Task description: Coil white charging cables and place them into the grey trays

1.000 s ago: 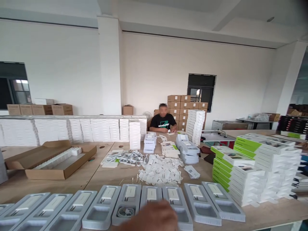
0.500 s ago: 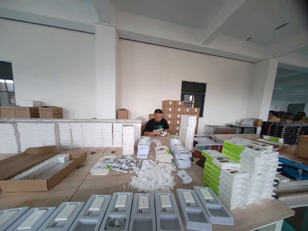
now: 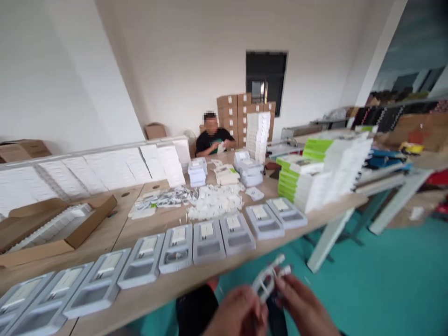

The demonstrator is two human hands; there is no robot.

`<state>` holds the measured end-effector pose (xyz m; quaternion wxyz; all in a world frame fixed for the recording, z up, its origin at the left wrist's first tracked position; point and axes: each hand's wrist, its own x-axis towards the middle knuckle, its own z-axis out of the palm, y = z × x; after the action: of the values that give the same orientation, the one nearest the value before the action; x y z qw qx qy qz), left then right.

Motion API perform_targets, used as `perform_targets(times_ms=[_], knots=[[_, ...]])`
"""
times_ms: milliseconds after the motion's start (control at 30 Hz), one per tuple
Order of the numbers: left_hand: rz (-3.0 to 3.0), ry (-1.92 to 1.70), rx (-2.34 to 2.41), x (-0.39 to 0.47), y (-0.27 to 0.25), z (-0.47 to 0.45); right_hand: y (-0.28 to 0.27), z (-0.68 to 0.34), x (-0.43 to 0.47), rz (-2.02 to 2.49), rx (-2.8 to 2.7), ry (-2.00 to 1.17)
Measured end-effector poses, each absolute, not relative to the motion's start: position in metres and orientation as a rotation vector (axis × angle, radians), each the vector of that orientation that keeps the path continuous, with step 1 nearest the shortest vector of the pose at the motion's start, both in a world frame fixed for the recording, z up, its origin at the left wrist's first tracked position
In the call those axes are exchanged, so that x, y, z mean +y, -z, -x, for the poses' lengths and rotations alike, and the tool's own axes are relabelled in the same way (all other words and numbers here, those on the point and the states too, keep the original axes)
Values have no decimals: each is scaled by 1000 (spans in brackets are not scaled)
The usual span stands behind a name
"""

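holding a coiled white cable [image 3: 269, 281] between them, the left hand [image 3: 235, 313] and right hand [image 3: 304, 309] sit low in the frame, below the table edge [image 3: 224, 270]; both are closed on it, fingers pinching; its long axis runs up and to the right, plug ends uppermost, about equally near either hand; the row of grey trays [image 3: 206, 235] lies ahead and to the left on the table; motion blur makes the grip hard to read, and the wrists are cut off.

- No text, label, brand or number can be read; the frame is blurred.
- Print on the black T-shirt [image 3: 214, 138] of the seated person is illegible.
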<state>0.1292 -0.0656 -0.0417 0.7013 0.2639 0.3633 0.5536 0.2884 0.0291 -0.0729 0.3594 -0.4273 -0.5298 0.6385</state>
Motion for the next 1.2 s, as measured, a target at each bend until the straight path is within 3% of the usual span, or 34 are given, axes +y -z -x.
perform_targets(times_ms=[100,300,533,633,833,1200], knots=[[-503,-1266,802,-52,39,-118,65,-302,48,1144,-1599,-1363],[-504,-1242,913,-45,23,-118,30,-309,60,862,-2217,-400],[-540,-1290,1137,-37,32,-122,12,-297,56,807,-2426,189],[-512,-1312,1159,-34,37,-120,9,-292,46,954,-2559,90],[-482,-1306,1126,-31,45,-126,7,-280,38,1095,-2348,-652],[-424,-1282,1053,-30,51,-132,38,-265,34,970,-1860,-1245]])
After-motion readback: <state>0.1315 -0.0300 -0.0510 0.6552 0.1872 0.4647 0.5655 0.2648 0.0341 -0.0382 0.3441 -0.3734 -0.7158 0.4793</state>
